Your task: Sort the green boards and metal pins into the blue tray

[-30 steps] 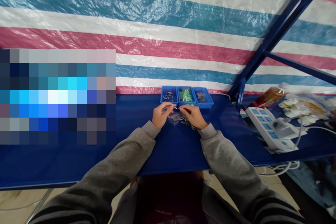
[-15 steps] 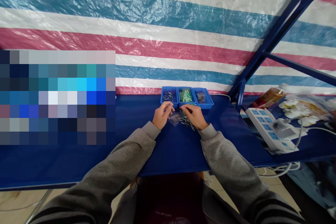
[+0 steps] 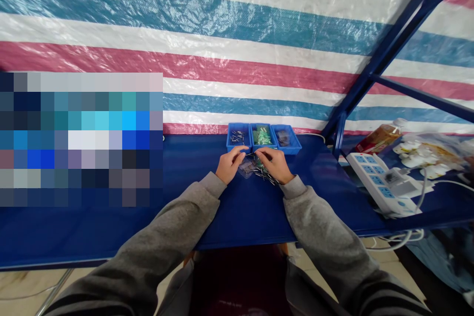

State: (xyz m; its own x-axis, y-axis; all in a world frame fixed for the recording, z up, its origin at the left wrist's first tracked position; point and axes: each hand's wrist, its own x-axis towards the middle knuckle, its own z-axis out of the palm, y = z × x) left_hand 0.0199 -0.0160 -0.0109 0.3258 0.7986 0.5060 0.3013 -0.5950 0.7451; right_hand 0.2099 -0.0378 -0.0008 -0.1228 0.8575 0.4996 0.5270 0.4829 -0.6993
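Observation:
My left hand (image 3: 228, 165) is closed in a pinch in front of the left blue bin (image 3: 239, 148), fingertips on something too small to make out. Facing it, my right hand (image 3: 276, 164) pinches something small and dark. Between and below the hands lie small clear plastic bags (image 3: 246, 169) and a pile of thin metal pieces (image 3: 265, 176). Metal pieces also lie in the left bin. Green packets (image 3: 262, 136) fill the middle bin, and grey packets (image 3: 283, 137) lie in the right one.
A white power strip (image 3: 377, 182) with plugs and cables stands at the right. Behind it are a bottle (image 3: 381, 137) and a clear bag of white items (image 3: 425, 153). A blue metal frame (image 3: 359, 86) rises there. Striped sheeting hangs behind the blue table (image 3: 177, 168).
My left hand's fingers have shifted slightly, with the index finger now stretched more toward my right hand. My right hand has hardly moved.

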